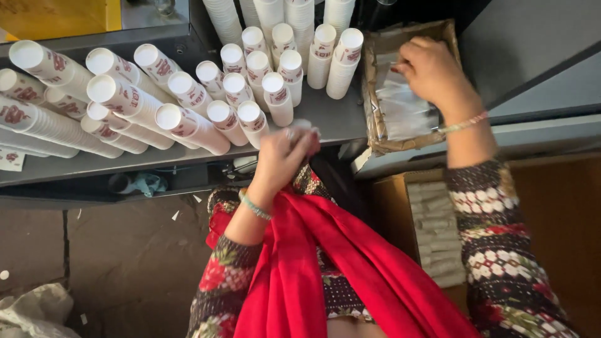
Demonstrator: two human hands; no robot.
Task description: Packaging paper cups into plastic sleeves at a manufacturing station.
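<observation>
Holding a small clear bag [299,128] pinched in its fingers, your left hand [285,156] sits above your red scarf [325,263]. Farther off, your right hand [432,72] is curled, fingers pinching clear bags [400,109] inside the cardboard box [375,56]. Paper cup stacks [188,106] lie on the worktop [338,119].

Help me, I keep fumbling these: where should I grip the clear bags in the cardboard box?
Probably pinch the top clear bag at its near upper edge, coming from above, as the right hand does. The bags lie flat in the open-topped box, whose walls block the sides.
</observation>
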